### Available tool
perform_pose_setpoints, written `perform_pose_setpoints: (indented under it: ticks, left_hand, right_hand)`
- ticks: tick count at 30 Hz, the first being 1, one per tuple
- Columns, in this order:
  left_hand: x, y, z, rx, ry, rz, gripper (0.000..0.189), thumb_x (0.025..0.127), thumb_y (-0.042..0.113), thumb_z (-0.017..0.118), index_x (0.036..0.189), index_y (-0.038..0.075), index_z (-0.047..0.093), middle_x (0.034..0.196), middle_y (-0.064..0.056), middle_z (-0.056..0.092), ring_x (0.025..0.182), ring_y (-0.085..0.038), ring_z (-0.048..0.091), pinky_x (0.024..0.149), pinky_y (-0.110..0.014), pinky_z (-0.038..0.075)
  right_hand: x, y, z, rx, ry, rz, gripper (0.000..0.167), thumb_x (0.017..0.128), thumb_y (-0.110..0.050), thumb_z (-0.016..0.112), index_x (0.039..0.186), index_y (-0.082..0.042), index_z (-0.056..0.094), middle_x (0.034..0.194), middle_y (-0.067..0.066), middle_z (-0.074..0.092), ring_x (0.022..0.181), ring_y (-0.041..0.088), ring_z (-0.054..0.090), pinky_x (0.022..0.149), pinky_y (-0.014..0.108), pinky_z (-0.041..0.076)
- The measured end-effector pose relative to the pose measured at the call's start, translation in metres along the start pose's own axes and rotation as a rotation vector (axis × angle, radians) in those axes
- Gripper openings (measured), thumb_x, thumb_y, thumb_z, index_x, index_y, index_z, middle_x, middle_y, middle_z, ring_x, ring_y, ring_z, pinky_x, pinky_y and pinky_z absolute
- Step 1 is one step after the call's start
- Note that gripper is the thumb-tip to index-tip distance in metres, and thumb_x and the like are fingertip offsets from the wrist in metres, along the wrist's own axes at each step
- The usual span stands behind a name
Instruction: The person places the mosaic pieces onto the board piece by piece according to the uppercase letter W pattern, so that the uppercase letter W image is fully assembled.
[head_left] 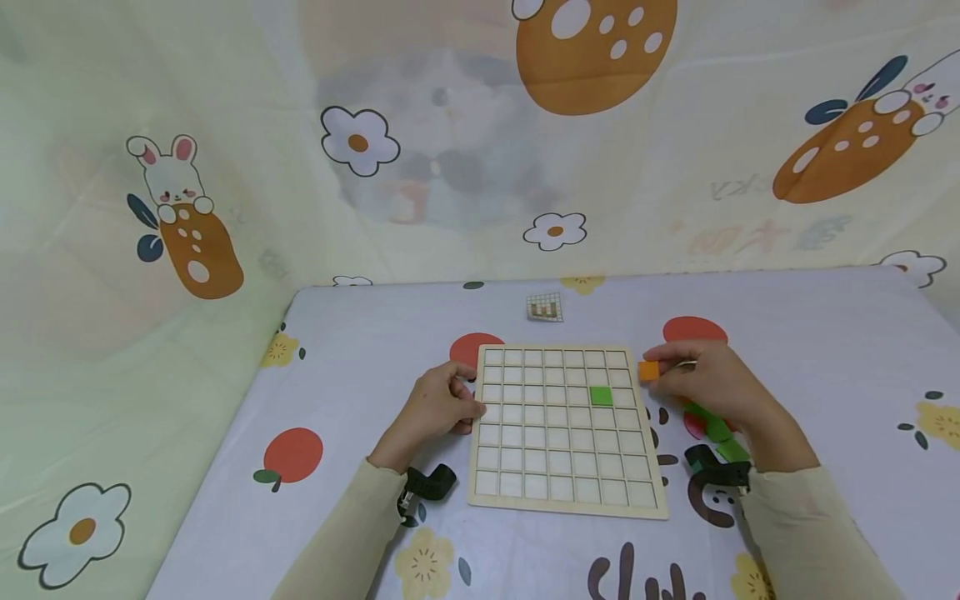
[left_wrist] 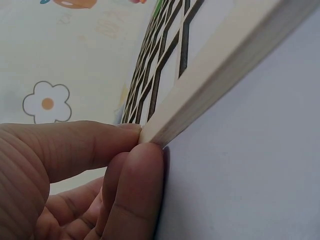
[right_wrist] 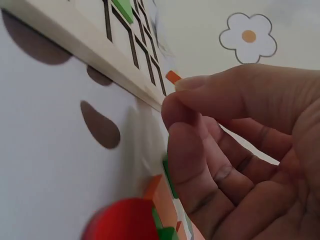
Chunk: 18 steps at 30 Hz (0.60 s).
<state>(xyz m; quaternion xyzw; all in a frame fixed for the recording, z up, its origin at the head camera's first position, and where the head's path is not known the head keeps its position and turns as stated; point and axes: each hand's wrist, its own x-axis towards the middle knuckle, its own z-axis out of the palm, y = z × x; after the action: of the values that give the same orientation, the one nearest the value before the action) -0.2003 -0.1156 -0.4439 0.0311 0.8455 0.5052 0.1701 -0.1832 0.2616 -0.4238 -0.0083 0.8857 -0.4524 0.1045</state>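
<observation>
A square wooden grid board [head_left: 558, 437] lies flat on the table, with one green square tile [head_left: 601, 396] in a cell toward its upper right. My left hand [head_left: 435, 404] pinches the board's left edge between thumb and fingers, and the left wrist view shows the fingertips on the rim [left_wrist: 170, 112]. Just off the board's right edge, my right hand [head_left: 712, 379] holds an orange square tile [head_left: 648, 372] between thumb and fingertips. Only a corner of this tile [right_wrist: 173, 77] shows in the right wrist view. The other fingers of that hand curl loosely below.
Loose green tiles [head_left: 717, 430] lie under and beside my right forearm. An orange piece [right_wrist: 162, 205] and a rounded red piece [right_wrist: 122, 222] show there in the right wrist view. Behind the board lies a small gridded card [head_left: 544, 307]. A printed cloth [head_left: 450, 250] hangs at the back.
</observation>
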Motion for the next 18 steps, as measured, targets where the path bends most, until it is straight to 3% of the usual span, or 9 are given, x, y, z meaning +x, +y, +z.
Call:
perform_pose_setpoints:
  ticks: [11,18]
  left_hand:
    - [-0.001,0.0,0.0,0.007,0.006,0.0,0.048,0.089,0.003,0.08,0.132,0.001,0.059,0.086,-0.01,0.062,0.056,-0.015,0.062,0.055,-0.024,0.057]
    - [-0.001,0.0,0.0,0.007,0.006,0.002,0.048,0.089,0.003,0.08,0.132,0.001,0.059,0.086,-0.01,0.062,0.056,-0.015,0.062,0.054,-0.024,0.056]
  right_hand:
    - [0.002,-0.003,0.011,-0.186,0.035,-0.054,0.034,0.088,-0.011,0.08,0.117,0.006,0.073,0.093,0.009,0.067,0.082,0.022,0.06,0.062,0.028,0.053]
    - [0.001,-0.007,0.013,-0.259,0.044,-0.063,0.031,0.087,-0.011,0.079,0.112,0.006,0.072,0.09,0.009,0.066,0.083,0.024,0.059,0.064,0.031,0.052]
